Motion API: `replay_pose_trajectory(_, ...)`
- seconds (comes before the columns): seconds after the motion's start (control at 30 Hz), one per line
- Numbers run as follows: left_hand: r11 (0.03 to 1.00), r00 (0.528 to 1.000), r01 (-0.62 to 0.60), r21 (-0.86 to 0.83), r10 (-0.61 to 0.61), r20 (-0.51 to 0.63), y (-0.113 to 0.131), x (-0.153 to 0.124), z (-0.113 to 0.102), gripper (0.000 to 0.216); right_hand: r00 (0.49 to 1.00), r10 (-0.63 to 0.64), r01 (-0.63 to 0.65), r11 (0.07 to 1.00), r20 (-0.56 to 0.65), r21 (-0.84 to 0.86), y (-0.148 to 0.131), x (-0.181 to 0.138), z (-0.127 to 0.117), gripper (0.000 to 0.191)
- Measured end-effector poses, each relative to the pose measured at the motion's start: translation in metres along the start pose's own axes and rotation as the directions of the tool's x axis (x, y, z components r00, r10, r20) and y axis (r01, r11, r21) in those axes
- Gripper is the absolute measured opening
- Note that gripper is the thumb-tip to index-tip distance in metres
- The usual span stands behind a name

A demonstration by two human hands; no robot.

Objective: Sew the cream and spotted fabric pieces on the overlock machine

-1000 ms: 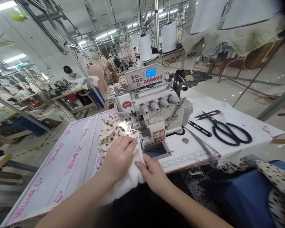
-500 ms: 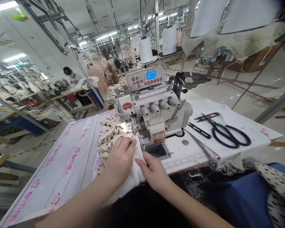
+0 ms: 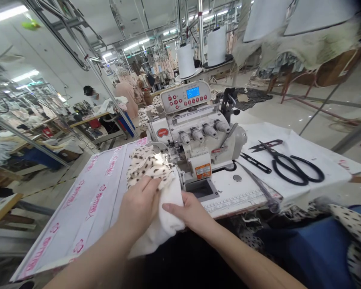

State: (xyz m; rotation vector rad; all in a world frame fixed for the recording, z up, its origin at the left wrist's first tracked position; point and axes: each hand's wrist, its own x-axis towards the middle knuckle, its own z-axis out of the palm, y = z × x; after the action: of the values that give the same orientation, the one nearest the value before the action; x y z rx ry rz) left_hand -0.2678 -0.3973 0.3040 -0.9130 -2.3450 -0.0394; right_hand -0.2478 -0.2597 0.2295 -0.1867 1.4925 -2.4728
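A fluffy cream fabric with dark spots and a white underside lies bunched at the presser foot of a white overlock sewing machine. The machine's lamp lights the cloth there. My left hand is closed on the fabric, its fingers gripping a fold just in front of the foot. Close to the machine's front edge, my right hand pinches the white edge of the same fabric between thumb and fingers. The fingertips under the cloth are hidden.
Large black scissors, a dark red thread snipper and a black thread snipper lie right of the machine. Thread cones stand behind it. Plastic printed in pink covers the left table. A co-worker sits farther back.
My left hand has drawn back a little from the presser foot toward me. More white fabric shows between my hands. The view has shifted slightly.
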Motion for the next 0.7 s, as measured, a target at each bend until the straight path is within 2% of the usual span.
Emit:
replay_pose_trajectory(0.17,0.998,0.997,-0.044,0.045,0.041,0.066,0.008,0.013,0.004,0.021,0.993,-0.088,0.076,0.986,-0.081,-0.146,0.010,0.003,0.006,0.013)
replay_pose_trajectory(0.23,0.994,0.997,-0.061,0.092,0.056,0.060,0.009,0.014,0.007,0.022,0.988,-0.123,0.099,0.968,-0.091,-0.230,0.011,0.002,0.003,0.012)
replay_pose_trajectory(0.37,0.976,0.986,-0.166,0.140,0.166,0.014,0.007,0.013,0.012,0.017,0.984,-0.161,0.125,0.933,-0.080,-0.338,0.008,0.000,-0.004,0.014)
replay_pose_trajectory(0.47,0.969,0.970,-0.240,0.061,0.242,-0.023,0.004,0.014,0.014,0.017,0.983,-0.168,0.120,0.897,-0.079,-0.426,0.007,-0.003,-0.007,0.015)
replay_pose_trajectory(0.53,0.965,0.965,-0.261,-0.014,0.261,0.002,0.004,0.014,0.016,0.018,0.981,-0.174,0.114,0.870,-0.083,-0.480,0.008,-0.004,-0.007,0.016)
replay_pose_trajectory(0.7,0.972,0.973,-0.225,-0.073,0.228,0.039,0.003,0.011,0.019,0.020,0.975,-0.206,0.131,0.834,-0.081,-0.535,0.011,-0.004,-0.007,0.018)
